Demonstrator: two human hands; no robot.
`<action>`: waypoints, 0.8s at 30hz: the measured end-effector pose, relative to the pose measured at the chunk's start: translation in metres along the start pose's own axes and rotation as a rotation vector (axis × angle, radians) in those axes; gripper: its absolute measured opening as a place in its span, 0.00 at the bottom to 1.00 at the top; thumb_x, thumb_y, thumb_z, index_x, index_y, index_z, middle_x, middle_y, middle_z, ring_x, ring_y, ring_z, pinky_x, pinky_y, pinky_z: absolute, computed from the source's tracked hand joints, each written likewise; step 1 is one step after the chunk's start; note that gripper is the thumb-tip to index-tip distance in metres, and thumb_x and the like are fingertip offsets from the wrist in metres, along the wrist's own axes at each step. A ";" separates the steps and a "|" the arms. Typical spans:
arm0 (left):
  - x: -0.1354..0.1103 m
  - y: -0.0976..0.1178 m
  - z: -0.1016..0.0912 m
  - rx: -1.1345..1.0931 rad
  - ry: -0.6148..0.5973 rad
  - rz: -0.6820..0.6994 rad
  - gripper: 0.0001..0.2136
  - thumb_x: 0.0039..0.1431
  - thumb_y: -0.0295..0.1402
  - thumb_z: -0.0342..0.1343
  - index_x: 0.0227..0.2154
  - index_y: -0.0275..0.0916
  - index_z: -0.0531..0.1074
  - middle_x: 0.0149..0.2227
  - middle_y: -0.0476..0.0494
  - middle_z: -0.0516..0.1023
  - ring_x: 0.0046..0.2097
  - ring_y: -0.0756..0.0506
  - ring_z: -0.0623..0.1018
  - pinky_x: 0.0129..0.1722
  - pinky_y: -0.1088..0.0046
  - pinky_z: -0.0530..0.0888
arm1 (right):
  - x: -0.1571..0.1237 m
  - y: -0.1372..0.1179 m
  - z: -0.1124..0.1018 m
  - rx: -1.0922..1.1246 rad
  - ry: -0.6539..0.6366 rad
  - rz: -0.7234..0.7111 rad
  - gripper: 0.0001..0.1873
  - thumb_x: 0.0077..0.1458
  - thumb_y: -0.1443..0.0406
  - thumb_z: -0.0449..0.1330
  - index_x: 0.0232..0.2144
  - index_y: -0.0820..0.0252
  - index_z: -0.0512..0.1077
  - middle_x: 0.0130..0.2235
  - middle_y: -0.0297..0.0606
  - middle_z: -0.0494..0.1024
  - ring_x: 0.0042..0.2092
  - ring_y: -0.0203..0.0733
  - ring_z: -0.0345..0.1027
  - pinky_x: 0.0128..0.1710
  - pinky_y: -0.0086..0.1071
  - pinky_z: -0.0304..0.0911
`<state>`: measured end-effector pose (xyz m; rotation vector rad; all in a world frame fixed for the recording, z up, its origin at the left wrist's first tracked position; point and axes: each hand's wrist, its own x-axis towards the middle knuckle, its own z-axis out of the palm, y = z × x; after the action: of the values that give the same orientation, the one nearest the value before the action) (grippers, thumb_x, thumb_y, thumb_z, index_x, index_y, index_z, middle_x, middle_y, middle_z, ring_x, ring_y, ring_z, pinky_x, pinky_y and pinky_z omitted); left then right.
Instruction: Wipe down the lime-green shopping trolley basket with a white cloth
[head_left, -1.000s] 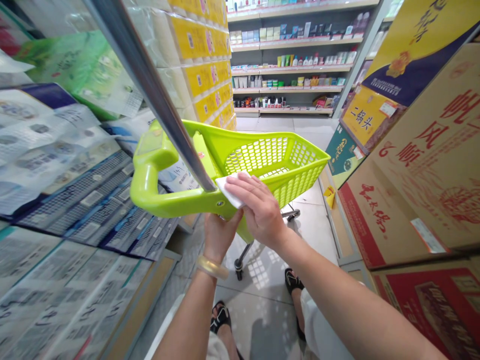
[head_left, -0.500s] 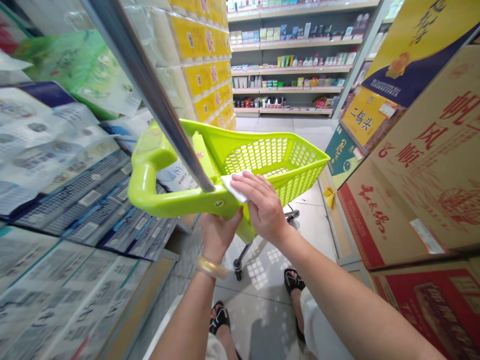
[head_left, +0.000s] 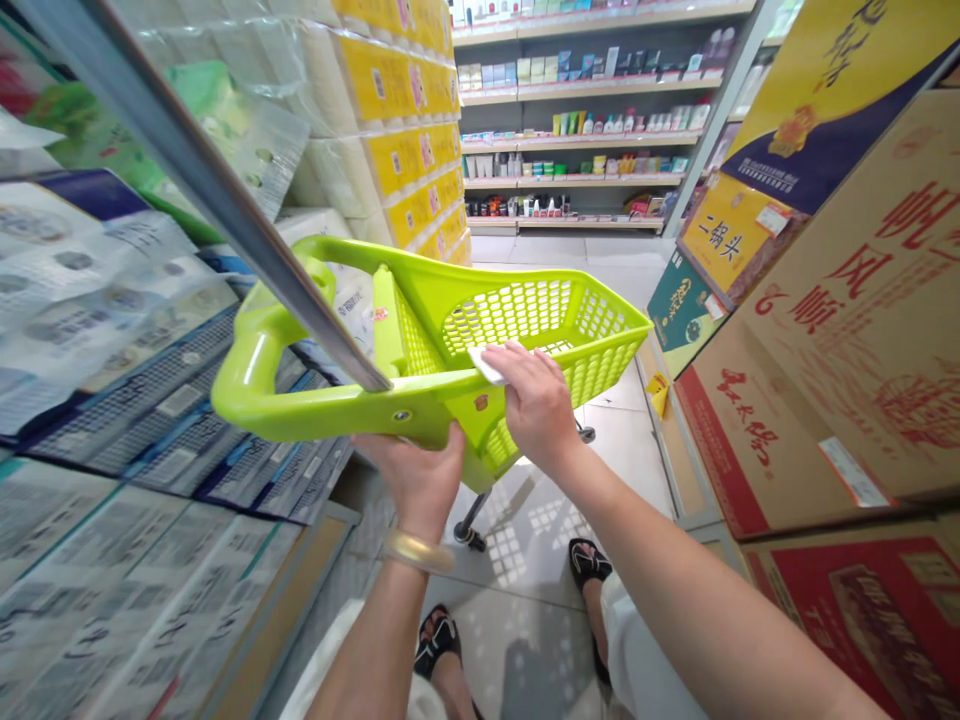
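Observation:
A lime-green plastic shopping cart [head_left: 330, 408] with a perforated basket spans the middle of the view. My left hand [head_left: 416, 475] is closed around its near side from below, the thumb up against the side panel and the other fingers partly hidden underneath. On the basket's near rim, my right hand [head_left: 536, 405] presses a folded white cloth [head_left: 486, 366] with its fingers held together. A metal pole [head_left: 225, 225] rises from the cart near the handle and slants up to the left.
Wrapped tissue packs [head_left: 180, 400] are stacked along the left, with yellow-labelled rolls [head_left: 412, 155] behind. Cardboard cartons [head_left: 862, 300] line the right side. Across the far end stand shelves [head_left: 585, 137] of bottles and boxes. My sandalled feet [head_left: 437, 640] stand on the tiled floor [head_left: 517, 620].
The cart and its pole have shifted left, and my left hand has moved slightly left with them. My right hand and the cloth sit farther along the rim, toward the basket's front.

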<state>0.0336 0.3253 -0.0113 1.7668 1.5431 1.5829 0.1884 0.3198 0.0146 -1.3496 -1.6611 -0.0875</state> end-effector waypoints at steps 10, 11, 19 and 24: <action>-0.040 0.036 -0.026 0.316 0.134 0.615 0.40 0.50 0.29 0.57 0.66 0.42 0.48 0.68 0.35 0.51 0.68 0.34 0.54 0.67 0.51 0.51 | -0.001 -0.010 0.005 0.033 -0.070 -0.075 0.25 0.61 0.74 0.47 0.55 0.51 0.70 0.59 0.32 0.73 0.64 0.38 0.61 0.64 0.39 0.52; -0.035 0.036 -0.024 0.347 0.111 0.646 0.38 0.52 0.28 0.56 0.66 0.41 0.50 0.67 0.34 0.54 0.68 0.36 0.55 0.68 0.53 0.49 | 0.000 -0.009 0.004 0.023 -0.083 -0.066 0.25 0.61 0.74 0.47 0.55 0.51 0.70 0.59 0.32 0.73 0.64 0.38 0.61 0.65 0.39 0.51; -0.003 0.038 -0.006 0.367 -0.013 0.627 0.30 0.56 0.27 0.50 0.63 0.36 0.56 0.62 0.34 0.67 0.68 0.39 0.58 0.69 0.55 0.46 | 0.009 0.017 0.004 -0.082 0.000 0.238 0.24 0.55 0.76 0.48 0.47 0.56 0.76 0.51 0.39 0.79 0.60 0.47 0.65 0.64 0.47 0.51; 0.001 0.035 -0.003 0.353 -0.041 0.642 0.28 0.57 0.26 0.49 0.62 0.34 0.59 0.60 0.36 0.71 0.68 0.41 0.60 0.69 0.58 0.44 | 0.003 -0.007 0.013 -0.002 -0.027 0.057 0.22 0.60 0.73 0.47 0.50 0.55 0.74 0.53 0.36 0.78 0.59 0.42 0.66 0.63 0.42 0.53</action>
<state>0.0481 0.3116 0.0182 2.6745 1.3724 1.5692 0.1750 0.3267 0.0137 -1.4043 -1.6437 -0.0373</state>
